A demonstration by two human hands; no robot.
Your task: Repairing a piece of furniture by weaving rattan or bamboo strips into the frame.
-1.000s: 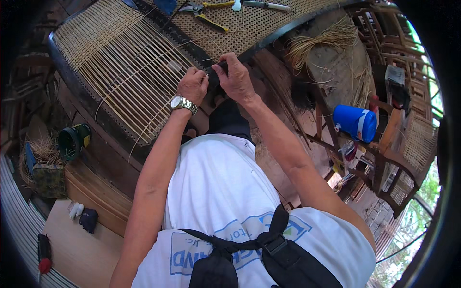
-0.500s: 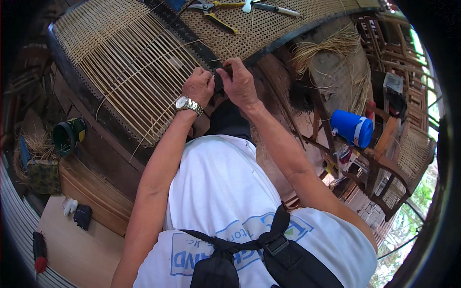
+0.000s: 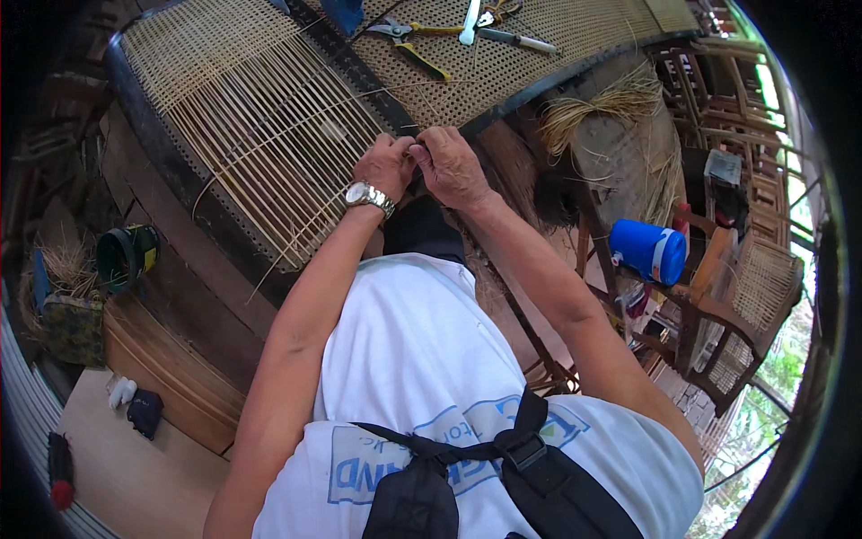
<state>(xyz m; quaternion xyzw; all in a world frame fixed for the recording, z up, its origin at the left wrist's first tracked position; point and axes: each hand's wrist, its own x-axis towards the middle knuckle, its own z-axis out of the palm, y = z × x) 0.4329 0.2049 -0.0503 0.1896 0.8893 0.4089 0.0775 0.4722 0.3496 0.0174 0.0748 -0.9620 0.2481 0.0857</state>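
Observation:
My left hand (image 3: 384,167), with a metal watch (image 3: 369,197) on its wrist, is closed at the dark near edge of a cane panel frame (image 3: 359,92). My right hand (image 3: 449,168) is pinched against it, fingertips touching. A thin pale cane strand shows at the fingertips; most of it is hidden by the fingers. Left of the hands lies the part-woven panel (image 3: 260,108), tightly laid at its far end, with long parallel strands and a few crosswise ones nearer me. Beyond the right hand is a finished open-mesh cane panel (image 3: 503,81).
Yellow-handled pruning shears (image 3: 422,61), a white-headed tool (image 3: 470,22) and a slim grey tool (image 3: 518,40) lie on the mesh. A bundle of loose cane (image 3: 620,103) hangs at right. Also there: a blue jug (image 3: 648,251), wooden chair (image 3: 727,314) and dark green pot (image 3: 126,258).
My right hand has moved in to the left, and its spread thumb and forefinger have closed against the left hand's fingertips. The view has shifted slightly.

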